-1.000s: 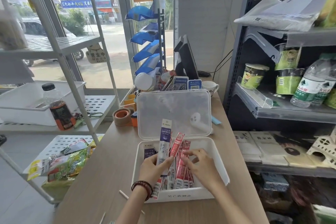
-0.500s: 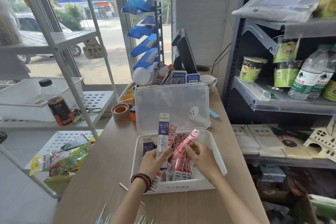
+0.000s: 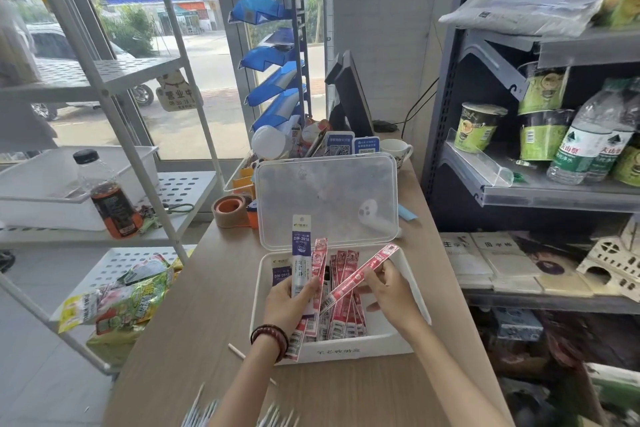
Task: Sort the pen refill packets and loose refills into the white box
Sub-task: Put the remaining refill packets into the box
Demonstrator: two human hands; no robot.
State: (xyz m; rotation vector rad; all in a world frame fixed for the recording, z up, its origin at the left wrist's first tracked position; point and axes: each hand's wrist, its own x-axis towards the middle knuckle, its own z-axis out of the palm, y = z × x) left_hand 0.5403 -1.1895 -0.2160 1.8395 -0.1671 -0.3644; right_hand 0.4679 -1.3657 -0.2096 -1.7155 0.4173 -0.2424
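The white box [image 3: 414, 291] sits open on the wooden counter [image 3: 207, 288], with its clear lid [image 3: 325, 198] standing upright behind it. Printed characters run along its front wall, too blurred to read.

The left hand [image 3: 289, 302], which wears a dark bead bracelet [image 3: 272, 336] at the wrist, has its fingers curled round a purple-and-white refill packet [image 3: 300, 253]. The packet is held upright over the box's left side and is marked "DM-2018". The same hand also grips a red refill packet [image 3: 319, 270] just beside it, whose barcoded lower end hangs past the front wall.

The right hand [image 3: 391, 295] pinches another red packet [image 3: 360, 276] between thumb and fingertips. This packet is tilted, with its upper end toward the right and its lower end near the left hand.

More red packets [image 3: 346, 317] lie side by side inside the box, barcodes toward the front. A second purple packet [image 3: 280, 270] stands against the left wall.

One loose refill [image 3: 237, 351] lies on the counter beside the box's front left corner. A blurred bunch of loose refills [image 3: 204, 406] shows at the bottom edge.

Behind the box are a roll of brown tape [image 3: 228, 210], blue QR-code stands [image 3: 341, 146], a mug [image 3: 396, 151] and a dark monitor [image 3: 349, 97]. A window sign [image 3: 175, 94] reads "营业中". On the right shelf stand green noodle cups [image 3: 478, 126] and green-labelled water bottles [image 3: 585, 146].
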